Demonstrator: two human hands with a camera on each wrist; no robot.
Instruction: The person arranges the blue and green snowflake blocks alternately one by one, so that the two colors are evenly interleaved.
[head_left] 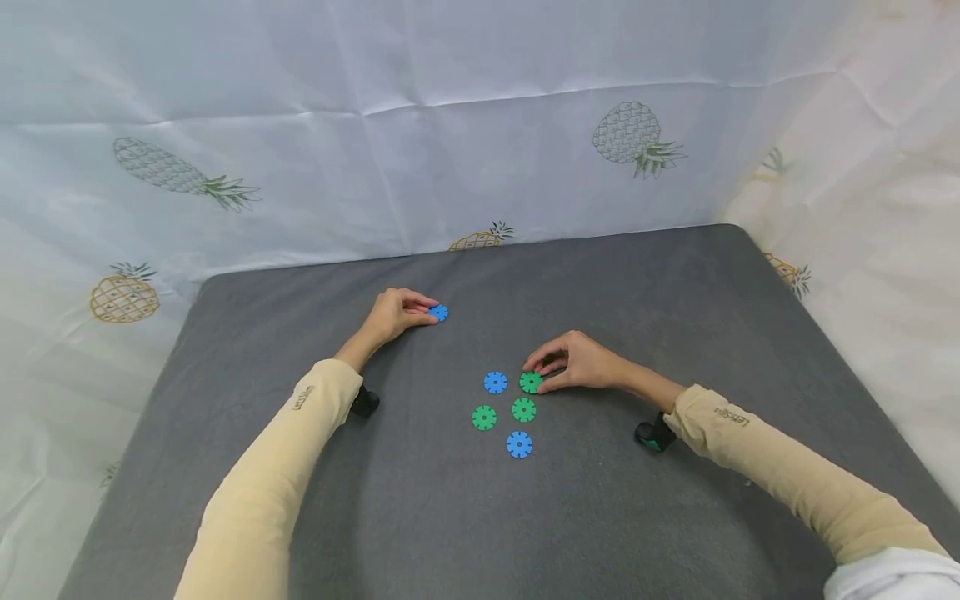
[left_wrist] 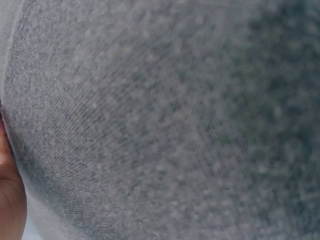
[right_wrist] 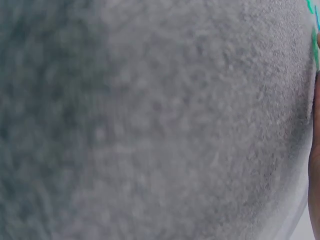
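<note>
On a table covered in dark grey cloth [head_left: 420, 517], a person's left hand [head_left: 390, 315] pinches a flat, round blue disc with a notched edge [head_left: 440, 312], well apart from the others. The right hand [head_left: 588, 362] has thumb and fingertips pinching a matching green notched disc [head_left: 531, 382], beside two blue discs [head_left: 495, 382] [head_left: 519, 444] and two green discs [head_left: 484, 417] [head_left: 524, 410] lying flat nearby.

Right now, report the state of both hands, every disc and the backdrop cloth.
Left hand, pinching the farthest blue disc
Right hand, pinching the farthest green disc
Farthest blue disc, held, apart from the rest
Farthest green disc, held
Nearer blue discs, lying flat, unheld
Nearer green discs, lying flat, unheld
Backdrop cloth, creased
</note>
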